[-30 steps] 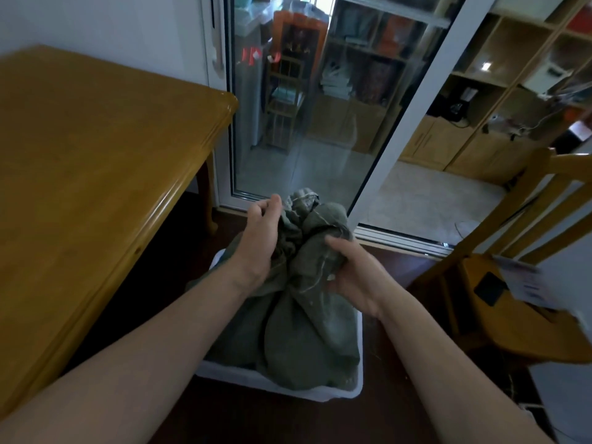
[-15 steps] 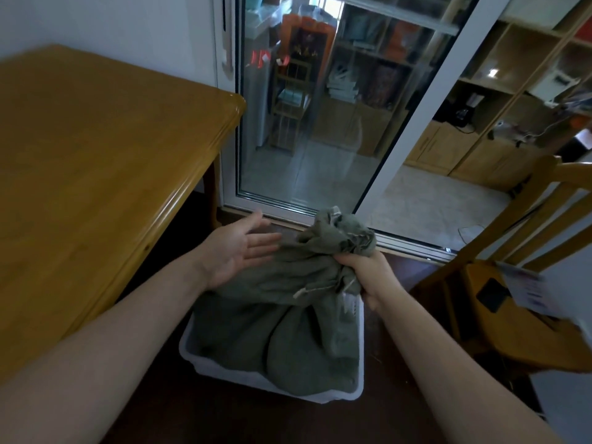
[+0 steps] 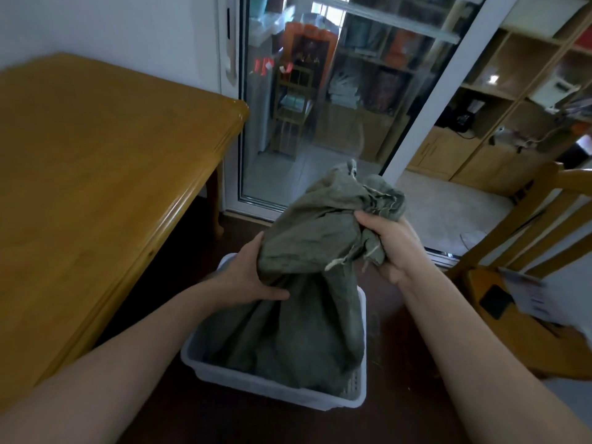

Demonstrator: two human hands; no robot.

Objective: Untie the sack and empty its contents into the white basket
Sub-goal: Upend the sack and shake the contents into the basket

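A grey-green cloth sack [image 3: 307, 283] stands in the white basket [image 3: 272, 384] on the dark floor, its lower part filling the basket. My right hand [image 3: 389, 248] grips the bunched neck of the sack at its upper right, where pale cord ends hang out. My left hand [image 3: 250, 277] holds the sack's left side lower down, thumb pressed across the cloth in front. The sack's top is lifted and leans to the right. What is inside the sack is hidden.
A wooden table [image 3: 96, 174] fills the left side, its corner close to the basket. A glass sliding door [image 3: 320, 123] stands behind. On the right is a wooden chair [image 3: 528, 261] with a dark phone [image 3: 496, 301] and papers on its seat.
My left hand let go of the sack's neck, opened, then took hold of its left side. My right hand gathered the neck and lifted it up and to the right.
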